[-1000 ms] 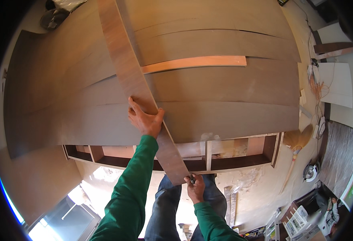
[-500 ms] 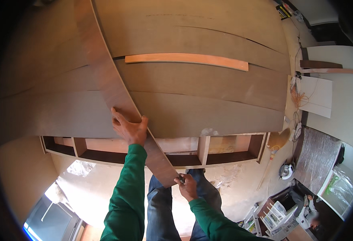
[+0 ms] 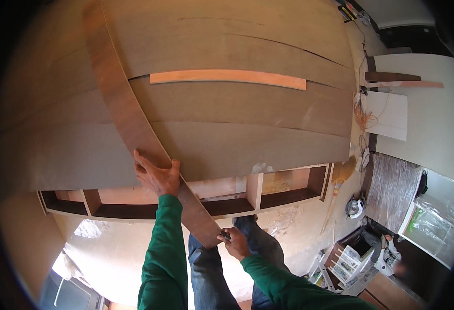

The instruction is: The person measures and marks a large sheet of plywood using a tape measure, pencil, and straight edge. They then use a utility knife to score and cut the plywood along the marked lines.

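Note:
A long brown board [image 3: 126,111] slants from the far left down to my legs, its near end above my left knee. Across its width lies my left hand [image 3: 157,174], thumb at the right edge and fingers over the top, gripping it. My right hand [image 3: 235,244] is closed around a small dark tool [image 3: 225,235], whose exact kind is hidden by the fingers. The tool sits against the board's right edge near its near end. Under the board is a wide brown panelled surface [image 3: 247,139], with an orange-brown strip [image 3: 227,78] lying on it.
An open wooden frame with compartments [image 3: 254,191] runs along the panels' near side. To the right are an orange cord [image 3: 364,119], a circular saw [image 3: 354,207], a broom [image 3: 335,188] and white sheets [image 3: 392,114]. A person [image 3: 384,253] is at lower right, beside a white rack [image 3: 348,266].
The whole view has shifted a little, so most things appear farther left. Both hands keep nearly the same places on the board, and the tool stays at its edge.

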Demonstrator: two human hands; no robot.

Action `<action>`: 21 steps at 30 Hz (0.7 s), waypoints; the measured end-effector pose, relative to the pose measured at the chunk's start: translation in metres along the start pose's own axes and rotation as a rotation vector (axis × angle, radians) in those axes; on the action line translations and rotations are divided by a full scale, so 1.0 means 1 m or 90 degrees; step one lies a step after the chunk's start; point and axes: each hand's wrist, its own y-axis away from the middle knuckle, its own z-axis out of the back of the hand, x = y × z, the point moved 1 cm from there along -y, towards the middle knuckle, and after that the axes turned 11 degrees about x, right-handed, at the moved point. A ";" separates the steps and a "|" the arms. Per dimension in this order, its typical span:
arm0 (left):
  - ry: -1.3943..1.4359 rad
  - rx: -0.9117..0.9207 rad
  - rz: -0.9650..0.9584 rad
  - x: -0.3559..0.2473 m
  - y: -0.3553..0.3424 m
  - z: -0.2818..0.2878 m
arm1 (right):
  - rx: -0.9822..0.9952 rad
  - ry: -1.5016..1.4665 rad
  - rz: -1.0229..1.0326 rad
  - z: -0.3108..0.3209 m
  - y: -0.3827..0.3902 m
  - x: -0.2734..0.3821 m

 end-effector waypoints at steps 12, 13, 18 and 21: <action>-0.205 0.051 0.070 -0.013 0.006 -0.002 | 0.051 -0.010 -0.110 0.010 -0.003 -0.004; -0.194 0.088 0.088 -0.016 0.006 -0.001 | 0.064 0.004 -0.116 0.014 -0.005 -0.005; -0.184 0.128 0.075 -0.007 0.004 -0.004 | 0.045 -0.081 -0.118 0.027 -0.005 -0.006; -0.198 0.137 0.069 -0.006 0.000 -0.007 | 0.064 -0.113 -0.111 0.027 -0.005 -0.018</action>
